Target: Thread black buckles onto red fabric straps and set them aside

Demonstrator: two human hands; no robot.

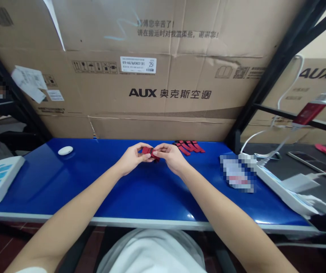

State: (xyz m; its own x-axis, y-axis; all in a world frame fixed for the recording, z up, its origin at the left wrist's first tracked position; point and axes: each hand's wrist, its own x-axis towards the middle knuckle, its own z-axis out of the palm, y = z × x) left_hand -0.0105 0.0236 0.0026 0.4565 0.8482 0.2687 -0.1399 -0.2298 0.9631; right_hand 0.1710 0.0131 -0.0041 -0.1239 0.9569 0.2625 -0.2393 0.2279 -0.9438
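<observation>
Both hands meet over the middle of the blue tabletop (114,201). Pinched between them is a small red strap (148,150) with a dark band across it. My left hand (131,158) grips its left part with thumb and fingers. From the other side, my right hand (172,156) holds its right part, thumb and fingertips closed. The fingers cover much of the strap, so its full shape is hidden. Just beyond my right hand, several similar red straps (190,146) with black parts lie in a fanned row.
A large cardboard box (106,102) stands behind the table within a black metal frame (248,94). On the left are a white oval object (65,151) and a white device (0,182). To the right lie a blurred packet (237,174), a white power strip (276,185) with cables, and a phone (313,161).
</observation>
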